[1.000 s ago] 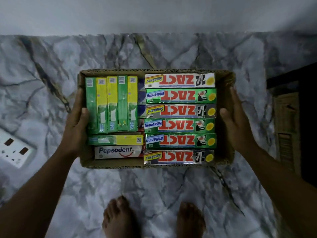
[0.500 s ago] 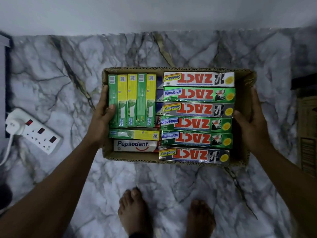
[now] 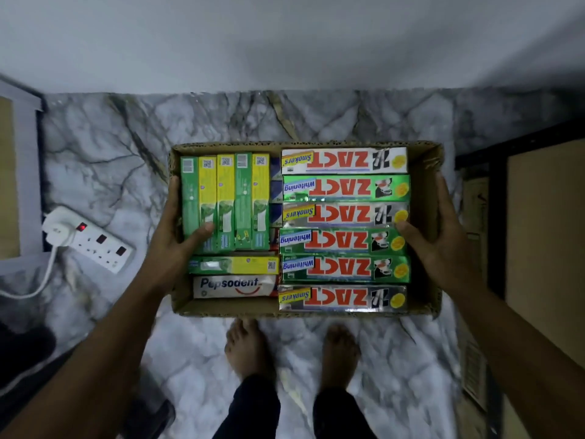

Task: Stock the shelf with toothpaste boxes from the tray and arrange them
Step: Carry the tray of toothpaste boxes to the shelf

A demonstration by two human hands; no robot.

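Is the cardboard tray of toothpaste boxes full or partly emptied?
Nearly full: the brown cardboard tray holds six red-lettered ZACT boxes, green-and-yellow boxes and a white Pepsodent box, with only narrow gaps.

**Cardboard tray packed with toothpaste boxes**

An open brown cardboard tray (image 3: 424, 172) sits level at the centre of the frame. In its right half, six ZACT boxes (image 3: 345, 228) lie crosswise in a column with their lettering upside down: three Smokers, three green Whitening. At its upper left, five green-and-yellow boxes (image 3: 225, 201) lie lengthwise, side by side. Below them lies a crosswise green-and-yellow box (image 3: 233, 265), then a white Pepsodent box (image 3: 235, 286).
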